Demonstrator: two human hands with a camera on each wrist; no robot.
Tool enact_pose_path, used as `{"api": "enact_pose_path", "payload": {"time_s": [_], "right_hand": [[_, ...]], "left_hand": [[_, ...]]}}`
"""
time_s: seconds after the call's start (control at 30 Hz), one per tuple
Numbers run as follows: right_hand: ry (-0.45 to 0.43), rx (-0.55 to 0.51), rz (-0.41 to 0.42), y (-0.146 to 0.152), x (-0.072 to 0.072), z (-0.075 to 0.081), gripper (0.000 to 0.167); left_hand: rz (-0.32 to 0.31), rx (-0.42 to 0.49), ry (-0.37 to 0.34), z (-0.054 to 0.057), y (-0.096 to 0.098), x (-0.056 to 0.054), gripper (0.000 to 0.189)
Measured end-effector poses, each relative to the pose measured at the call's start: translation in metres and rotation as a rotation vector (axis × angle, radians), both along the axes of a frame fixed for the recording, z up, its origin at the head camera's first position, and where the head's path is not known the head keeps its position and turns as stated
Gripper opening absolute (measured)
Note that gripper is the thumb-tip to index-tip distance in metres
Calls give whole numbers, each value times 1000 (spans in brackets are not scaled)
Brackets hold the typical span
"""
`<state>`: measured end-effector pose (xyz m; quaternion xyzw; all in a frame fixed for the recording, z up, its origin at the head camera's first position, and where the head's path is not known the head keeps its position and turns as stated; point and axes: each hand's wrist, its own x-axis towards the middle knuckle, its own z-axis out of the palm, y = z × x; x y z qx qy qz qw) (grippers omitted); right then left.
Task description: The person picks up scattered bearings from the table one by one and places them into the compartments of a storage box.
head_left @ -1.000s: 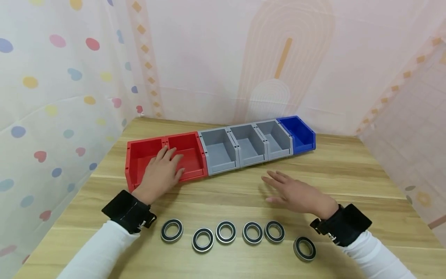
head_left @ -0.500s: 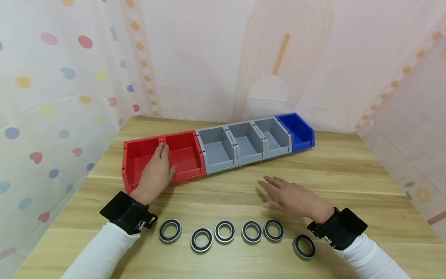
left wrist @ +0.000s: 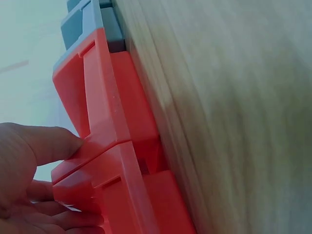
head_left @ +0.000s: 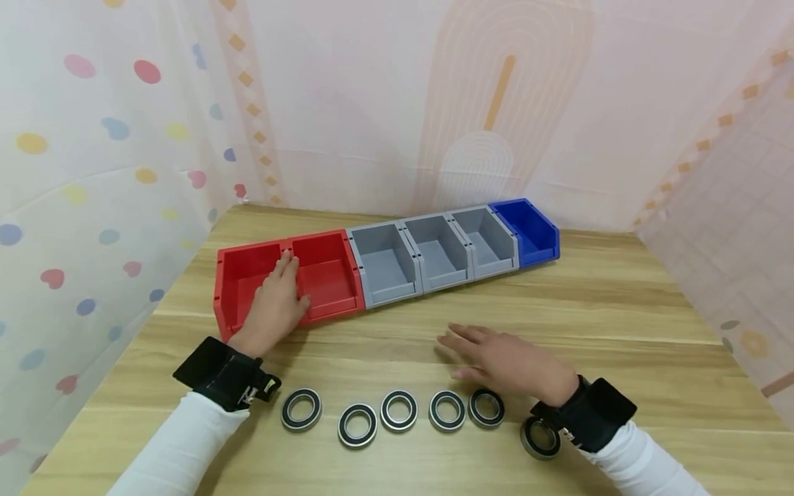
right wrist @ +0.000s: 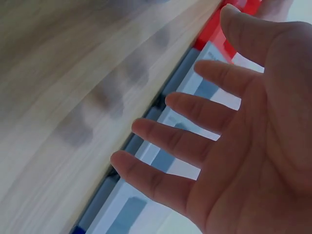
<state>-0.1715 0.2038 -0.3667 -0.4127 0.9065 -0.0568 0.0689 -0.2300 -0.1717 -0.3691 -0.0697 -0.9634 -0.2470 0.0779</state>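
Note:
My left hand point(head_left: 273, 310) pinches the joined side walls of the two red storage bins. In the left wrist view the thumb point(left wrist: 56, 144) lies against the wall of one red bin point(left wrist: 102, 92), while the other fingers reach over into the neighbouring red bin point(left wrist: 122, 195). The right hand point(head_left: 509, 362) hovers palm down over the table with its fingers spread, and nothing is in it. Below it lie several ball bearings point(head_left: 446, 430) with black seals and silver rims, in a loose row. The rightmost bearing point(head_left: 530, 448) is partly covered by the right wrist strap.
Three grey bins point(head_left: 391, 297) and a blue bin point(head_left: 540, 260) continue the row to the right of the red ones, slanting away across the wooden table point(head_left: 620, 310). A patterned cloth point(head_left: 360, 103) hangs behind the table's back edge.
The left hand has gone from spread fingers over the red bins to gripping their shared walls. My right hand has drifted left and toward me. The bearings stay in place.

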Motion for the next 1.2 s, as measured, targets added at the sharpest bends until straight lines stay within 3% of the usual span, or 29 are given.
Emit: {"api": "enact_pose_path", "payload": {"time_s": [0.33,0.7,0.93,1.2], "right_hand": [[75,70,126,-15,0,-2,58],[113,88,212,-3,-7,-5,55],[144,109,195,-1,1,-7,57],[161,52,233,-2,5,-8,60]], "left_hand": [[12,-17,-21,3,0,2,80],[27,-20,-39,6,2,7,82],[-16,-14,-26,4,-3,6,81],[-73,-18,-21,2,-9,6,80]]}}
